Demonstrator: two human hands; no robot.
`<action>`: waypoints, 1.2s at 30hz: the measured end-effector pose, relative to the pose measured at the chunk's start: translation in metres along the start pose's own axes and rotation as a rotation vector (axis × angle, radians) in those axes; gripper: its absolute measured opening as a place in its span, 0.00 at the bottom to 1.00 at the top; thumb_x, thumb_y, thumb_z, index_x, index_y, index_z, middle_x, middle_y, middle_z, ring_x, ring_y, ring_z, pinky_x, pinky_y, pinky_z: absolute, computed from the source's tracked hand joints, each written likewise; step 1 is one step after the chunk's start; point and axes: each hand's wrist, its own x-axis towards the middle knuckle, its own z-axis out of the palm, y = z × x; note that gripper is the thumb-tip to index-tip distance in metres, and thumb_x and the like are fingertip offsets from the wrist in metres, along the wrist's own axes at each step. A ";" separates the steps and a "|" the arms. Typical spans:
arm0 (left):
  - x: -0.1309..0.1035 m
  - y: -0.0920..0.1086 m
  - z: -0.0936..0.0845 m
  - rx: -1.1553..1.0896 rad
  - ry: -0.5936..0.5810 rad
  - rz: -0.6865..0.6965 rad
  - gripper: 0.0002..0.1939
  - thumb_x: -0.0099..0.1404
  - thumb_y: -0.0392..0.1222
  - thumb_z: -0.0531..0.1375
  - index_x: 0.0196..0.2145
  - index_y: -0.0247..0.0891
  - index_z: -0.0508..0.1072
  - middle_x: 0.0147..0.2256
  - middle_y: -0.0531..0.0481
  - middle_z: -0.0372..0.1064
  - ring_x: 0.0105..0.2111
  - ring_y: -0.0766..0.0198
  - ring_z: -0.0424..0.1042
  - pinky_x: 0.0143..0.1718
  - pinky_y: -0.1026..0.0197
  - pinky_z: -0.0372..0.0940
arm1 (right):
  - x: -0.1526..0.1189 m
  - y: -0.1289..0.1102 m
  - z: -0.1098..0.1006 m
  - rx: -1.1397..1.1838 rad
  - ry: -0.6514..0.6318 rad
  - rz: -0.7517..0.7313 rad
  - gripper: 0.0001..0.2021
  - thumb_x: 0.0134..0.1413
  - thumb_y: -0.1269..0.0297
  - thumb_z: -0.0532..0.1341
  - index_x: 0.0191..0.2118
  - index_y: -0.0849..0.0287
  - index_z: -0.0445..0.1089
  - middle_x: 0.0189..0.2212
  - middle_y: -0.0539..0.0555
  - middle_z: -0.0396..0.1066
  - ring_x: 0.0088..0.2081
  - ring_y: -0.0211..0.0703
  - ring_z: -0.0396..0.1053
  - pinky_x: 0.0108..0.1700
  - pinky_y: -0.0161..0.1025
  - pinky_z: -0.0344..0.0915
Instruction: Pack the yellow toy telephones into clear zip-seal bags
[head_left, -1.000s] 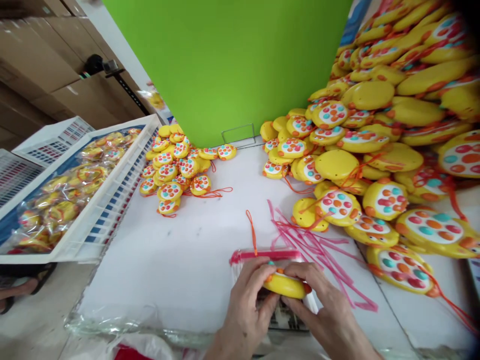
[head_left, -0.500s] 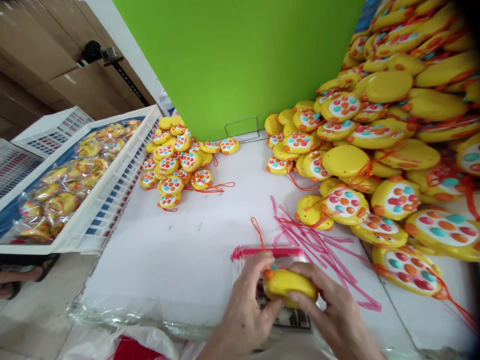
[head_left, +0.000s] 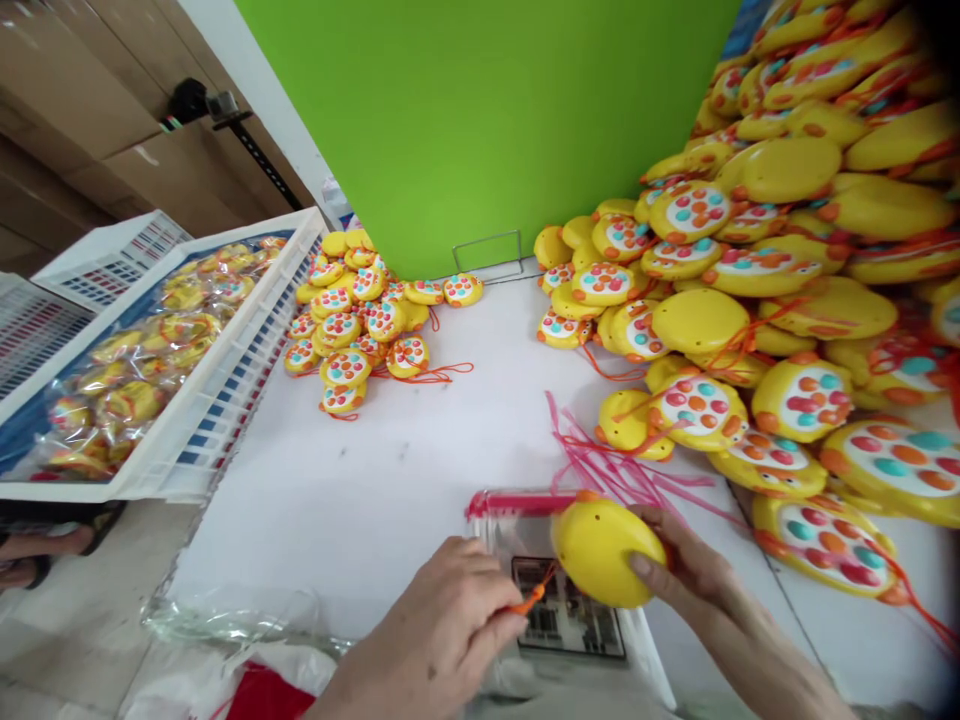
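Note:
A yellow toy (head_left: pixel 609 550) is held in my right hand (head_left: pixel 697 570), its plain side with small holes facing up. My left hand (head_left: pixel 450 615) pinches the orange cord (head_left: pixel 534 600), which stretches toward the toy's left edge. Beneath both hands lies a stack of clear plastic bags (head_left: pixel 637 650) with a pink top edge and a dark printed label. Pink strips (head_left: pixel 622 465) are scattered just behind the toy. The tips of my left fingers are closed around the cord.
A large heap of yellow toys (head_left: pixel 701 320) fills the right side. A smaller pile (head_left: pixel 345 368) lies at the back left. A green panel (head_left: pixel 487 130) stands behind. Bagged toys fill a white crate (head_left: pixel 157 440) on the left; a person's feet (head_left: pixel 60 545) show below it.
My left hand has moved left off the toy and now grips its cord. My right hand has turned the toy so its plain side shows more fully.

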 end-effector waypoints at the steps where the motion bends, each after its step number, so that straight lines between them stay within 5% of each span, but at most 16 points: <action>1: 0.004 0.010 -0.005 -0.016 -0.019 0.048 0.08 0.62 0.37 0.58 0.28 0.44 0.77 0.25 0.51 0.70 0.30 0.59 0.66 0.36 0.62 0.58 | -0.003 0.001 0.000 -0.080 -0.071 -0.045 0.22 0.51 0.51 0.62 0.51 0.53 0.69 0.47 0.56 0.73 0.45 0.51 0.72 0.41 0.40 0.74; 5: 0.042 0.021 -0.013 -0.099 -0.149 0.091 0.07 0.61 0.36 0.59 0.27 0.42 0.76 0.25 0.52 0.69 0.29 0.61 0.66 0.36 0.62 0.57 | -0.020 0.005 -0.002 -0.274 -0.288 -0.218 0.23 0.53 0.55 0.61 0.55 0.47 0.65 0.50 0.53 0.71 0.46 0.50 0.72 0.46 0.40 0.72; 10: 0.087 -0.023 0.006 -0.484 -0.413 -0.100 0.10 0.57 0.45 0.62 0.26 0.35 0.72 0.21 0.56 0.62 0.23 0.69 0.60 0.27 0.66 0.54 | -0.031 0.004 0.000 -0.380 -0.277 -0.371 0.32 0.51 0.59 0.64 0.61 0.42 0.55 0.55 0.50 0.66 0.50 0.47 0.70 0.49 0.38 0.70; 14: 0.089 -0.048 0.037 -0.798 -0.409 -0.204 0.16 0.54 0.51 0.64 0.24 0.34 0.70 0.24 0.54 0.62 0.25 0.70 0.60 0.27 0.67 0.54 | -0.030 -0.003 0.008 -0.415 -0.291 -0.571 0.40 0.51 0.69 0.62 0.65 0.38 0.43 0.57 0.49 0.64 0.50 0.45 0.70 0.50 0.36 0.69; 18: 0.076 -0.051 0.052 -0.872 -0.332 -0.318 0.18 0.49 0.53 0.67 0.22 0.34 0.70 0.22 0.55 0.61 0.22 0.71 0.57 0.23 0.66 0.50 | -0.028 -0.002 0.012 -0.396 -0.316 -0.584 0.38 0.50 0.72 0.61 0.63 0.38 0.49 0.55 0.49 0.67 0.49 0.45 0.71 0.48 0.34 0.70; 20: 0.067 -0.049 0.053 -0.744 -0.151 -0.322 0.16 0.54 0.52 0.64 0.24 0.35 0.71 0.22 0.54 0.62 0.22 0.68 0.59 0.24 0.65 0.52 | -0.026 0.001 0.009 -0.395 -0.295 -0.535 0.34 0.50 0.71 0.61 0.62 0.40 0.54 0.55 0.49 0.67 0.50 0.47 0.70 0.49 0.36 0.70; 23: 0.052 -0.049 0.063 -0.349 0.299 -0.206 0.13 0.64 0.46 0.55 0.28 0.37 0.73 0.27 0.49 0.67 0.30 0.61 0.65 0.33 0.60 0.59 | -0.015 -0.002 -0.003 -0.407 -0.178 -0.457 0.27 0.53 0.63 0.61 0.59 0.46 0.59 0.56 0.53 0.64 0.54 0.52 0.66 0.52 0.42 0.68; 25: 0.044 -0.053 0.078 -0.116 0.426 -0.079 0.10 0.65 0.41 0.54 0.35 0.38 0.75 0.36 0.44 0.70 0.40 0.55 0.66 0.44 0.55 0.60 | -0.004 -0.010 -0.010 -0.376 -0.088 -0.387 0.23 0.54 0.57 0.60 0.56 0.50 0.61 0.51 0.57 0.68 0.50 0.53 0.69 0.48 0.44 0.71; 29: 0.041 -0.064 0.115 0.115 0.411 0.016 0.20 0.62 0.33 0.55 0.53 0.41 0.67 0.51 0.39 0.66 0.50 0.47 0.62 0.52 0.44 0.56 | 0.016 -0.031 -0.012 -0.259 -0.029 -0.275 0.20 0.53 0.50 0.58 0.50 0.53 0.63 0.37 0.56 0.73 0.36 0.49 0.73 0.34 0.38 0.73; 36: 0.043 -0.074 0.122 0.429 0.309 0.054 0.16 0.65 0.33 0.50 0.48 0.37 0.70 0.42 0.37 0.70 0.43 0.47 0.66 0.45 0.44 0.59 | 0.016 -0.026 0.006 -0.156 -0.109 -0.122 0.19 0.57 0.50 0.56 0.50 0.53 0.58 0.36 0.53 0.69 0.33 0.43 0.71 0.32 0.37 0.72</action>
